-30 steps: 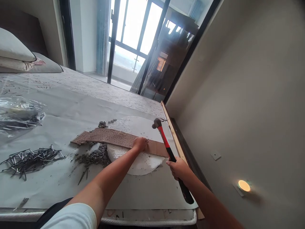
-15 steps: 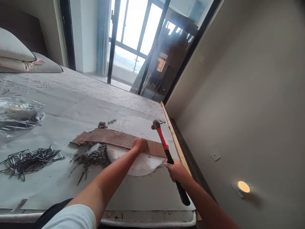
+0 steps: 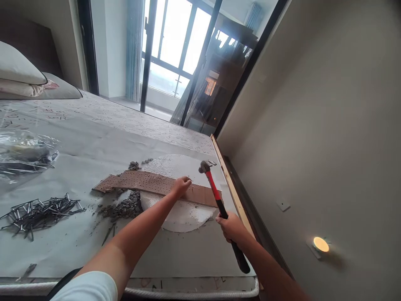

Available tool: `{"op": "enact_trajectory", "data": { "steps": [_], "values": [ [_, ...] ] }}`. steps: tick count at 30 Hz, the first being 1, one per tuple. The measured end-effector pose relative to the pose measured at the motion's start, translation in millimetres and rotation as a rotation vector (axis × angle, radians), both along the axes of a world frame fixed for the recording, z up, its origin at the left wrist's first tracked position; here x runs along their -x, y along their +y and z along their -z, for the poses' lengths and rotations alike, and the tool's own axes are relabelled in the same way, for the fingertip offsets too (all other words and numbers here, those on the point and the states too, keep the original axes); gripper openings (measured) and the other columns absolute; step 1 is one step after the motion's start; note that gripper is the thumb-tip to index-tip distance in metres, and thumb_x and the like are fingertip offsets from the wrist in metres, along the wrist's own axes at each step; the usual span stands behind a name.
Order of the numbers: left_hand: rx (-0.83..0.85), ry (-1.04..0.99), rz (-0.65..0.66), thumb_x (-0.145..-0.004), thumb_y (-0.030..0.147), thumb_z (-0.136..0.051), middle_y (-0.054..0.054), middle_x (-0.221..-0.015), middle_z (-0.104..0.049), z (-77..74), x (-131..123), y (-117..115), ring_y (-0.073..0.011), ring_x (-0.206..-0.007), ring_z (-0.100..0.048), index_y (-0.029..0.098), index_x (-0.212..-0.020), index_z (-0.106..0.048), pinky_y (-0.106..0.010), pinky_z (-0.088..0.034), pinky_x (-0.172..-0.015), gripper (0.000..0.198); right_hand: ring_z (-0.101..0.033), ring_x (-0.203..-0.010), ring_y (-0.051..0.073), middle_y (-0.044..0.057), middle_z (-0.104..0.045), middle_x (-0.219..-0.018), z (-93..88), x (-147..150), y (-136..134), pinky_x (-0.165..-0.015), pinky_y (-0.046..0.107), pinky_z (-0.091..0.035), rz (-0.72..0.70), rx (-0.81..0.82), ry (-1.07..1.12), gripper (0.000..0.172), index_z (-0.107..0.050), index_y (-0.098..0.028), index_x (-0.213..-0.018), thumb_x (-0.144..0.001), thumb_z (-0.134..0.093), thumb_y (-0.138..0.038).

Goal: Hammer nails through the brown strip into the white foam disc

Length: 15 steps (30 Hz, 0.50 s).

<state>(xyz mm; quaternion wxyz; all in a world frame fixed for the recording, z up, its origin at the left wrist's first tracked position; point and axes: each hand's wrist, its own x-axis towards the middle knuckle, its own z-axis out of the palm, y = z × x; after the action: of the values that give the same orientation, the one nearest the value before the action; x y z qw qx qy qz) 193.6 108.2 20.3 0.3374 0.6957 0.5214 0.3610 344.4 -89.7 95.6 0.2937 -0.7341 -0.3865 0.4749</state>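
My right hand (image 3: 232, 228) is wrapped round the black handle of a claw hammer (image 3: 214, 186), whose head is raised beyond the right part of the board. My left hand (image 3: 181, 186) is closed in a pinch over a brown board (image 3: 150, 182) dotted with small holes. What the fingertips pinch, if anything, is too small to make out. Under the board lies a round white foam slab (image 3: 175, 164). Dark grey crumbled bits (image 3: 125, 207) are heaped at the slab's left side. A pile of long nails (image 3: 42, 212) lies at the left.
White sheeting (image 3: 78, 146) covers the mattress under these things. A clear plastic bag (image 3: 26, 152) with contents lies at the far left. Pillows (image 3: 19, 69) rest at the back left. A wooden edge strip (image 3: 230, 179) and the wall (image 3: 313, 125) bound the right side.
My left hand has shifted slightly left and lifted, its fingertips now turned to the right. The hammer stays in my right hand, its head a touch lower in view.
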Motion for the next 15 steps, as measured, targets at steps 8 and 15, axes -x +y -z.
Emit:
{"op": "enact_trajectory", "data": {
  "steps": [8, 15],
  "values": [
    [0.055, -0.108, 0.019, -0.074, 0.034, -0.044, -0.004, -0.071, -0.065, -24.2, 14, -1, -0.0147, -0.065, -0.057, 0.013, -0.089, -0.067, -0.024, -0.042, -0.058, 0.035, -0.022, -0.029, 0.005, -0.014, -0.026, -0.037, 5.7, 16, -23, -0.032, 0.019, -0.020, -0.005, 0.087, 0.177, 0.018, -0.032, -0.023, -0.070, -0.076, -0.049, -0.021],
    [-0.081, -0.024, 0.027, -0.077, 0.044, -0.042, -0.005, -0.074, -0.066, -40.4, 91, -41, -0.0172, -0.071, -0.058, 0.013, -0.092, -0.067, -0.026, -0.044, -0.063, 0.043, -0.025, -0.030, 0.004, -0.014, -0.029, -0.041, 43.3, 25, -86, -0.031, 0.020, -0.020, -0.117, 0.044, 0.556, 0.044, -0.035, -0.024, -0.073, -0.059, -0.066, -0.052]
  ]
}}
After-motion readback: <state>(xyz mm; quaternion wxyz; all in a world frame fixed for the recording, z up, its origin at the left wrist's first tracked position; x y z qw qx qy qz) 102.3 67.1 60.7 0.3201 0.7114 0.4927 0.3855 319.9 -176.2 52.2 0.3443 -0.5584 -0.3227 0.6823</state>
